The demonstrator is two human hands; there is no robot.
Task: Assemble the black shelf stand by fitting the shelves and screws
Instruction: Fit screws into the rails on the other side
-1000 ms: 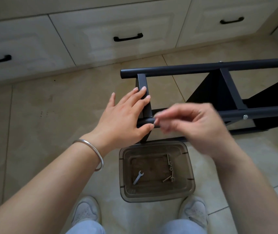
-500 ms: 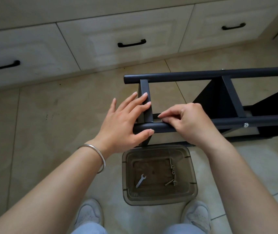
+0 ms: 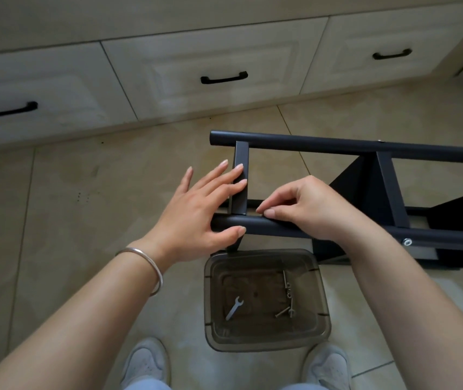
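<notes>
While right hand pinches something unseen, shelf stand cut off right.

Beige tiled floor — cream drawers with black handles.

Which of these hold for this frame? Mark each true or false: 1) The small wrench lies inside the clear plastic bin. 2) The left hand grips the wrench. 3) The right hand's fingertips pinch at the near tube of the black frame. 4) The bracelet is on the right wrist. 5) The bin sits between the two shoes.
1) True: the small wrench lies on the floor of the clear plastic bin.
2) False: the left hand rests with straight fingers on the frame's crossbar.
3) True: the right hand pinches at the near tube; what it holds is not visible.
4) False: the bracelet is on the left wrist.
5) False: the bin lies ahead of the shoes.
</notes>
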